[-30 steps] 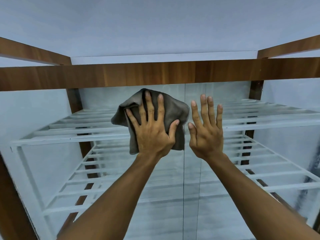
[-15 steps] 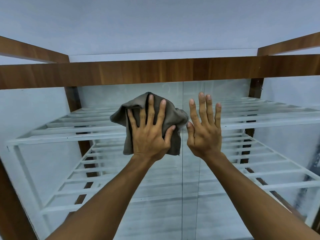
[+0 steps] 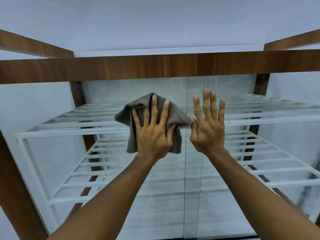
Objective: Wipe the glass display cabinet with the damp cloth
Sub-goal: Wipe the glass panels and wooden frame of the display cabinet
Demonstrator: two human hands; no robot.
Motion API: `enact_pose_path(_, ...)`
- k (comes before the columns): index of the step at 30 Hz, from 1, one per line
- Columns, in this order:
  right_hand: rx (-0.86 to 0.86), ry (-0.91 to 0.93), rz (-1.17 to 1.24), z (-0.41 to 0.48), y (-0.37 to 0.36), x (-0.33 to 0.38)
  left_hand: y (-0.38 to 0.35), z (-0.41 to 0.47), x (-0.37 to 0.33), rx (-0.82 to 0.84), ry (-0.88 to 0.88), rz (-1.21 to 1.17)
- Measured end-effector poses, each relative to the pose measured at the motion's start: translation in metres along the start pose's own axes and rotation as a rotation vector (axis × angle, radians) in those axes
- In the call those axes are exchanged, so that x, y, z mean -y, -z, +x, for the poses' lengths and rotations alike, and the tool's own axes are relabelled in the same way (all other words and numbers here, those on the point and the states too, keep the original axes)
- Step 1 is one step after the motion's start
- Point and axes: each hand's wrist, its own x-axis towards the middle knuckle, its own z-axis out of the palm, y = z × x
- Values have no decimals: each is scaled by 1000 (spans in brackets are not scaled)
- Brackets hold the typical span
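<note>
The glass display cabinet point(image 3: 155, 66) carries the damp cloth point(image 3: 174, 115) on its front pane near centre, long axis 12 to 6 o'clock. The left hand point(image 3: 152, 135) presses it, fingers straight and spread. At the cloth's 3 o'clock the right hand point(image 3: 207, 132) lies flat and empty, thumb touching the cloth's corner.

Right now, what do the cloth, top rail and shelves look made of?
Cloth: soft grey fabric, matte, folds limply. Top rail: wood or wood-look laminate, brown grain, slight sheen. Shelves: probably white-painted metal, thin slatted bars.
</note>
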Motion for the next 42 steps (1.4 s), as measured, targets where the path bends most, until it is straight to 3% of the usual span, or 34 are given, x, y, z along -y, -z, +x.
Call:
enact_pose_path(5, -16, -39, -2, -6, -1, 9, 2, 31, -19, -38, 101, -45)
enact_pose_path(12, -5, -48, 7, -11, -3, 10, -5, -21, 7, 42, -96, 9)
enact_pose_path(17, -22, -80, 14, -11, -2, 16, 2, 6, 14, -16, 54, -3)
enact_pose_path(20, -40, -144, 65, -8, -5, 31, -1, -16, 16, 15, 17, -10)
enact_pose_path(25, -3, 60, 124, -10, -15, 66, 6, -39, 46, 59, -138, 16)
enact_pose_path(29, -22, 75, 128, 2, -27, 94, 25, 11, 87, -33, 76, 16)
enact_pose_path(33, 29, 26, 158, 14, -41, 125, 28, -15, 109, -43, 152, -10)
enact_pose_path(35, 32, 1, 155, 13, -46, 138, 30, -38, 121, 13, 100, 12)
enact_pose_path(37, 32, 22, 147, 11, -51, 150, 39, -43, 148, 62, -65, 49)
enact_pose_path(39, 29, -14, 139, 10, -55, 165, 49, -29, 182, 27, -118, 85)
enact_pose_path(42, 19, -61, 157, 13, -62, 192, 57, -19, 211, -108, 195, 98)
